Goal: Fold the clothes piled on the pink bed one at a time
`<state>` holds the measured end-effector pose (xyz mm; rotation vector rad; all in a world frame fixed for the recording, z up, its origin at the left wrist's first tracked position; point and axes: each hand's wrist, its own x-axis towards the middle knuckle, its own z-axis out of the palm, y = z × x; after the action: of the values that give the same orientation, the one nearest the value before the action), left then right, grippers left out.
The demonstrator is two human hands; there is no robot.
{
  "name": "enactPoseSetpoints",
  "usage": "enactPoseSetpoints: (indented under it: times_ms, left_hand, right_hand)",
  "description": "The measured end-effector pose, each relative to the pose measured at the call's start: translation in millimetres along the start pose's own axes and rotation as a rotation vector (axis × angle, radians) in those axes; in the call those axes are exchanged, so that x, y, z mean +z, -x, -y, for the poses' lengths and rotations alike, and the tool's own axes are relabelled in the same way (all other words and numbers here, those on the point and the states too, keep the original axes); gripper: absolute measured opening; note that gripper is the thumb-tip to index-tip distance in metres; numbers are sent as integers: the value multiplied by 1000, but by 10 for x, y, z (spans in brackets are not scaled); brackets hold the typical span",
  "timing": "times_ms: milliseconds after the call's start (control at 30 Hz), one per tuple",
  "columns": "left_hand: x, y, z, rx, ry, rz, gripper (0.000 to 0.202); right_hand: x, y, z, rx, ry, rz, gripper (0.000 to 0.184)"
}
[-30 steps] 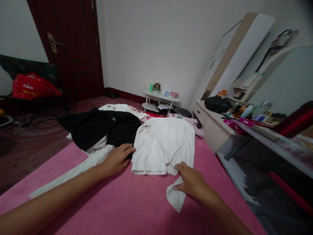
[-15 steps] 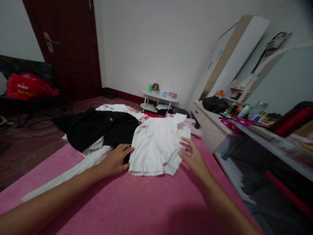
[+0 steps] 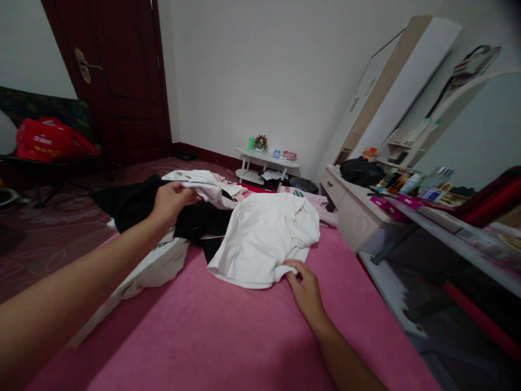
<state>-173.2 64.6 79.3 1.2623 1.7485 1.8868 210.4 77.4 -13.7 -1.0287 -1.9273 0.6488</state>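
The left hand [image 3: 171, 200] is stretched out and up, pinching a cloth [image 3: 197, 178]. The right hand [image 3: 304, 282] lies on the bed [image 3: 228, 336], fingers gripping the edge of the shirt [image 3: 264, 233].

Head camera looks forward and down over the bed [image 3: 228, 336].
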Motion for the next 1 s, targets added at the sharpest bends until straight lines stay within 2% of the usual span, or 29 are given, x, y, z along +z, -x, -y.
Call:
enactPoseSetpoints:
  times_ms: [67,133,200,267,333,400,467,567,667,767,867,933,1000]
  left_hand:
    - [-77,-176,-22,40,-17,-148,37]
    - [-101,-137,-7,112,-96,-124,53]
    - [-80,80,42,268,-254,55,53]
    - [-43,380,113,461,-453,349,43]
    - [-23,659,190,596,-597,637,43]
    - [-26,851,263,649,-669,840,53]
    - [-40,942,323,647,-691,940,61]
    - [-40,946,348,628,-637,959,55]
    - [-16,901,205,616,-497,934,44]
    - [-33,869,-145,536,-325,884,30]
    - [-132,855,-570,426,-169,816,22]
    - [-240,861,-783,343,-113,820,20]
    - [-366,893,-881,208,-29,710,13]
  right_hand:
    - [-10,10,-7,42,-34,-61,22]
    - [-4,21,-25,59,-18,-104,21]
    - [10,29,-46,41,38,-114,24]
    - [25,37,-58,0,107,-90,33]
    - [33,41,-55,-36,156,-49,38]
    - [32,40,-36,-43,164,-17,34]
    - [23,35,-12,-23,127,-1,27]
    - [-4,24,10,49,-13,-11,24]
    - [-77,10,-1,139,-159,-99,28]
    - [-265,-15,16,222,-297,-269,32]
    - [-581,-22,134,296,-429,-424,34]
    - [-820,17,250,370,-485,-420,34]
    - [-1030,100,348,474,-517,-259,34]
